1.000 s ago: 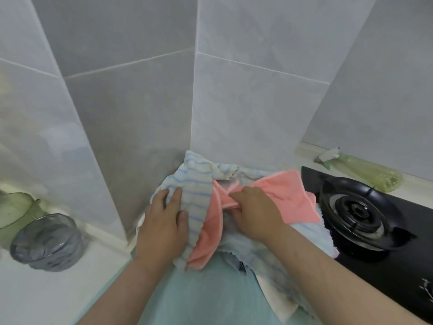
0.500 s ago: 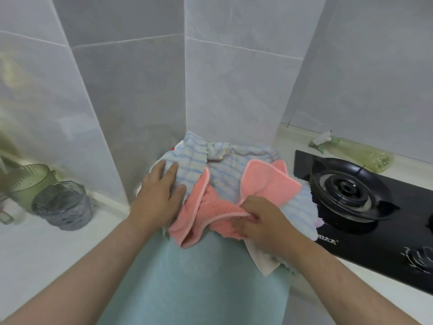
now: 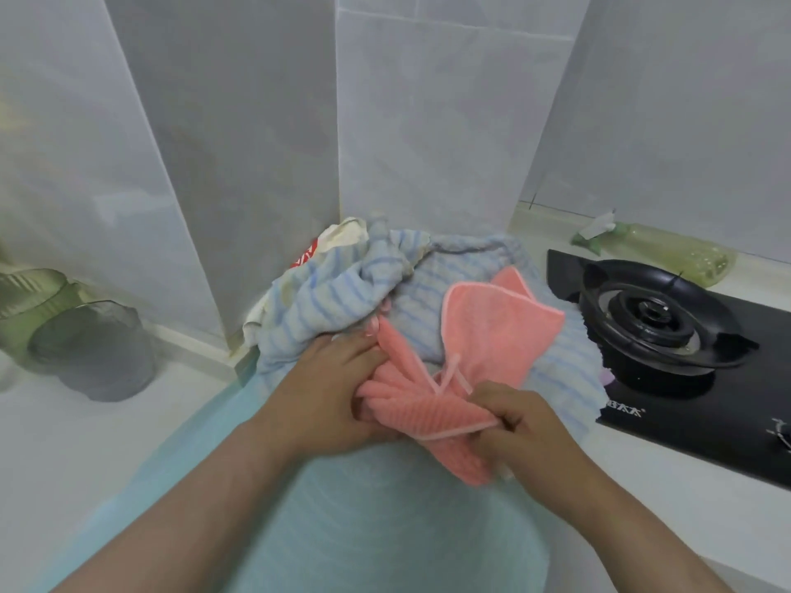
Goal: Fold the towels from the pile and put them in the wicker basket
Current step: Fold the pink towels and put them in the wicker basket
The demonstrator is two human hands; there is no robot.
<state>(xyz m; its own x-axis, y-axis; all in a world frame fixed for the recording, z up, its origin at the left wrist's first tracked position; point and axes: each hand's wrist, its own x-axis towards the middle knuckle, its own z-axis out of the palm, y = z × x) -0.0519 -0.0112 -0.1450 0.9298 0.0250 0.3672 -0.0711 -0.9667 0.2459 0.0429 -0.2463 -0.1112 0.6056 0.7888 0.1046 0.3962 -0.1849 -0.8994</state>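
Pink towel (image 3: 428, 404) lies half off the pile (image 3: 325, 310), toward the front edge of the desk (image 3: 85, 442), bunched between both hands. The left hand (image 3: 329, 391) has its fingers curled round the ribbed, crumpled part. The right hand (image 3: 526, 430) pinches the thin hem at the near edge.

Handling: soft, light and floppy, with no stiffness, so it will sag and twist unless held by two corners. The best hold is likely along the hem, at corners well apart, then shaken flat. The hanging loop could snag.

The pile of blue-striped towels sits at the back of the desk, against the tiled wall (image 3: 428, 122) corner. A pale teal towel (image 3: 385, 528) is spread at the front edge. The desk is white and smooth. At the right edge are a black gas stove (image 3: 659, 323) and a green spray bottle (image 3: 667, 250) lying down. At the left edge are a grey cup (image 3: 94, 353) and a green jug (image 3: 30, 301). No basket in view.
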